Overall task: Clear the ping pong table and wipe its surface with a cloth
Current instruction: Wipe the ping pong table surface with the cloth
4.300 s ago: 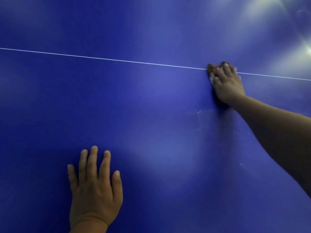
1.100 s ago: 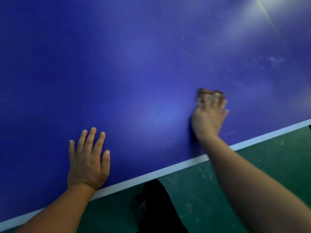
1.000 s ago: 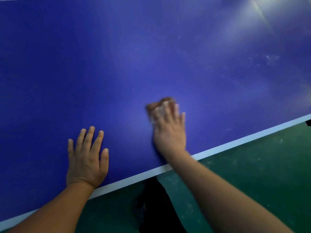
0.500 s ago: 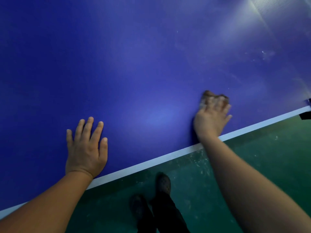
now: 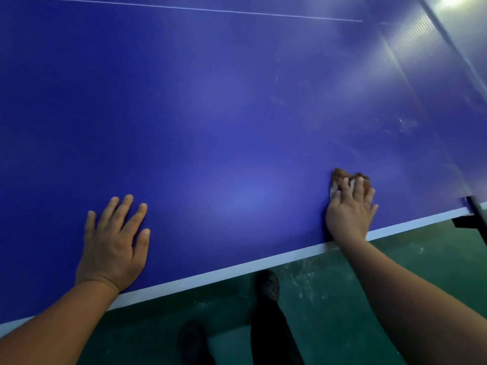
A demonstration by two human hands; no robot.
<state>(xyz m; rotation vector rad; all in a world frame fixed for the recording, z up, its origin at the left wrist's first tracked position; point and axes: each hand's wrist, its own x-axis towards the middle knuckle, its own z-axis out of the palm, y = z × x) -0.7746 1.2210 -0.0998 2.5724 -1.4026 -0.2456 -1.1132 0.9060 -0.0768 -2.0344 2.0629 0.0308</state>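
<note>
The blue ping pong table point(image 5: 224, 114) fills most of the view, its white near edge running diagonally from lower left to right. My right hand point(image 5: 349, 210) presses a small brownish cloth point(image 5: 340, 175) flat on the surface close to that edge; only the cloth's far end shows past my fingertips. My left hand point(image 5: 113, 246) lies flat on the table with fingers spread and holds nothing. Faint whitish smears point(image 5: 405, 125) mark the surface to the right.
The net point(image 5: 448, 48) and its black clamp point(image 5: 471, 214) stand at the far right. A thin white centre line point(image 5: 184, 8) crosses the top. Below the edge lies green floor point(image 5: 329, 299) with my dark shoes point(image 5: 267, 285).
My right hand swept the cloth left toward my left hand, then back right along the near edge. My left hand stayed planted. The view has shifted so the net now shows.
</note>
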